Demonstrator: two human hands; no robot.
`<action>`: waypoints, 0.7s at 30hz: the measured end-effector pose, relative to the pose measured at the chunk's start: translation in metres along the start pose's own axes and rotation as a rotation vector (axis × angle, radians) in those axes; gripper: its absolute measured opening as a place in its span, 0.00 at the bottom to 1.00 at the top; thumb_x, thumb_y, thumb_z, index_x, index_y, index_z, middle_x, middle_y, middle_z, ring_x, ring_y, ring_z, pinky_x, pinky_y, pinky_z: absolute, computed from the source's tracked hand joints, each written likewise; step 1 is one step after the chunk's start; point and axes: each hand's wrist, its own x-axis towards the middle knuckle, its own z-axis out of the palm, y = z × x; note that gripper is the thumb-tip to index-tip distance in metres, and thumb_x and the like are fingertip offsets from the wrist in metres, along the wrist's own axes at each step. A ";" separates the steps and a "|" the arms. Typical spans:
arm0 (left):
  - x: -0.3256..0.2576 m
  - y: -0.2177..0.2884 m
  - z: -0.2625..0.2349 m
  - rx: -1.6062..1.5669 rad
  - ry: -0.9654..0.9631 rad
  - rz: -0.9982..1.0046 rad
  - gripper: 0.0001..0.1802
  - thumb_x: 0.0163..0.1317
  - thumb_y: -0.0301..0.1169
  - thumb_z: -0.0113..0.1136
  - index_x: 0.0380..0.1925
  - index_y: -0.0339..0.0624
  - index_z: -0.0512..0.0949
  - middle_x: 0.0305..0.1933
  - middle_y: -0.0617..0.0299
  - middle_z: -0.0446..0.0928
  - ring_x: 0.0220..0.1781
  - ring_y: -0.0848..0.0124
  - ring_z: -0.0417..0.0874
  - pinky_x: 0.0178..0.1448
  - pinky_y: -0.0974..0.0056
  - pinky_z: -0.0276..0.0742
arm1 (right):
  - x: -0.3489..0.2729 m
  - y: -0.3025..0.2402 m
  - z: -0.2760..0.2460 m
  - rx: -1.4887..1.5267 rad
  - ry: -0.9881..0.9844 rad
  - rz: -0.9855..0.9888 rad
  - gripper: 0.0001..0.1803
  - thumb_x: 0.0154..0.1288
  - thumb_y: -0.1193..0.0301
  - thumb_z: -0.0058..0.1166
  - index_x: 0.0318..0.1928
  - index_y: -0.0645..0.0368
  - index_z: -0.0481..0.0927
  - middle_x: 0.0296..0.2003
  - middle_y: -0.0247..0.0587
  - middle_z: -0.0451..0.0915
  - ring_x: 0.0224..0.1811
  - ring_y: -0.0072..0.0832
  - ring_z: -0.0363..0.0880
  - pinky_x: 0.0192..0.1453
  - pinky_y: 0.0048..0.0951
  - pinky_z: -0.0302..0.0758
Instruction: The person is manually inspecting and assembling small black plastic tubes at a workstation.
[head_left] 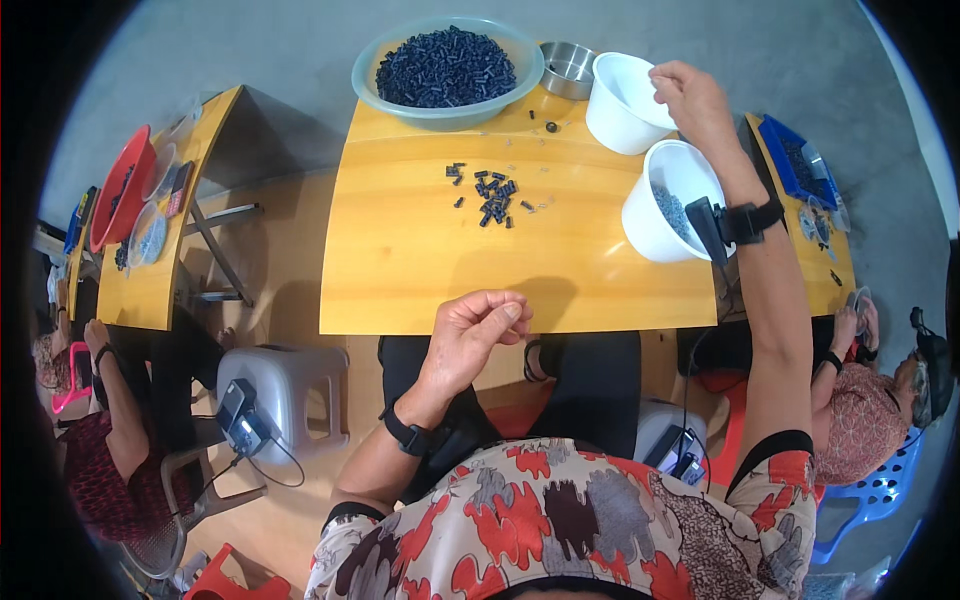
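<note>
Over the table's near edge I hold my left hand (480,332) with its fingers curled and pressed together; whatever is in them is hidden. My right hand (692,98) reaches to the far white bucket (628,122), fingers bent and pinched above its right rim. I cannot make out anything in that pinch. Nearer to me, the second white bucket (655,228) leans open and contains small grey-blue pieces (670,210). A loose cluster of short black cylindrical parts (495,200) lies mid-table, between my hands and the large bowl.
A wide translucent bowl (362,85) heaped with black parts (447,68) stands at the back of the wooden table (400,270), beside a steel bowl (568,72). People sit at side tables, with a red basin (125,190) left and a blue tray (795,165) right.
</note>
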 end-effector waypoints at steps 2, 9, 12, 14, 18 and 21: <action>0.000 -0.001 -0.001 -0.010 0.012 -0.008 0.10 0.64 0.30 0.54 0.40 0.36 0.78 0.36 0.59 0.80 0.36 0.74 0.81 0.39 0.70 0.79 | -0.015 -0.027 0.004 0.028 -0.072 -0.068 0.12 0.60 0.65 0.49 0.38 0.58 0.81 0.30 0.46 0.81 0.33 0.39 0.81 0.40 0.34 0.75; 0.002 -0.005 -0.001 -0.004 0.010 -0.022 0.10 0.63 0.30 0.55 0.41 0.37 0.78 0.36 0.57 0.81 0.36 0.73 0.81 0.39 0.70 0.79 | -0.078 -0.078 0.058 0.083 -0.488 -0.254 0.09 0.57 0.69 0.53 0.35 0.62 0.79 0.29 0.49 0.80 0.33 0.42 0.79 0.39 0.34 0.74; -0.001 -0.008 -0.004 -0.007 0.004 -0.005 0.10 0.64 0.30 0.55 0.41 0.37 0.78 0.36 0.57 0.81 0.35 0.73 0.81 0.39 0.70 0.79 | -0.099 -0.086 0.093 -0.006 -0.534 -0.166 0.08 0.57 0.70 0.52 0.33 0.61 0.80 0.31 0.49 0.80 0.34 0.44 0.79 0.38 0.38 0.75; -0.003 -0.006 -0.003 -0.017 0.005 -0.008 0.10 0.64 0.30 0.55 0.40 0.37 0.78 0.36 0.59 0.80 0.35 0.75 0.81 0.39 0.71 0.78 | -0.105 -0.079 0.121 -0.073 -0.451 -0.168 0.08 0.57 0.70 0.51 0.32 0.61 0.79 0.30 0.50 0.80 0.34 0.45 0.80 0.38 0.40 0.75; -0.005 -0.003 -0.008 -0.035 0.014 -0.012 0.09 0.64 0.30 0.54 0.39 0.36 0.78 0.35 0.61 0.80 0.34 0.76 0.80 0.38 0.71 0.78 | -0.108 -0.070 0.154 -0.233 -0.336 -0.200 0.07 0.58 0.71 0.49 0.31 0.62 0.77 0.28 0.50 0.78 0.32 0.45 0.80 0.36 0.43 0.77; -0.004 -0.005 -0.013 -0.031 0.036 0.004 0.10 0.64 0.29 0.54 0.42 0.35 0.78 0.36 0.56 0.81 0.35 0.73 0.82 0.38 0.69 0.80 | -0.108 -0.063 0.164 -0.174 -0.264 -0.207 0.07 0.58 0.72 0.47 0.29 0.62 0.77 0.26 0.49 0.78 0.31 0.44 0.80 0.35 0.42 0.76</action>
